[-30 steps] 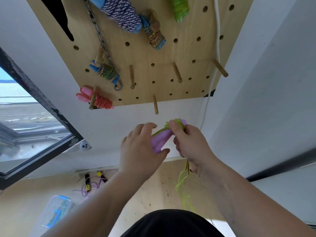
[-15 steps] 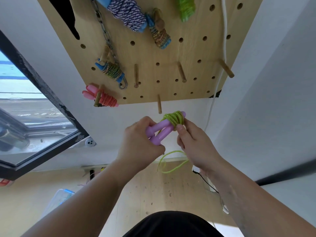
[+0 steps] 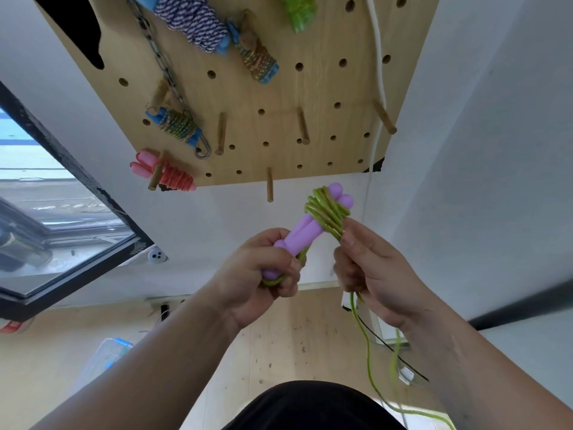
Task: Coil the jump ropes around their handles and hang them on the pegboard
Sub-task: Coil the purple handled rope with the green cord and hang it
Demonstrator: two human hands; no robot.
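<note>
Pegboard point(image 3: 248, 97) overhead; left hand point(image 3: 260, 274) clamped round purple handles point(image 3: 305, 226), long axis up-right; right hand point(image 3: 369, 268) pinching green rope point(image 3: 327, 212) beside coil.

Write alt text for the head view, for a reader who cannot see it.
The left hand grips two purple handles while the right hand pinches green rope coiled around their far end, the loose rest trailing down. Above, a wooden pegboard holds several coiled jump ropes and bare pegs.
</note>
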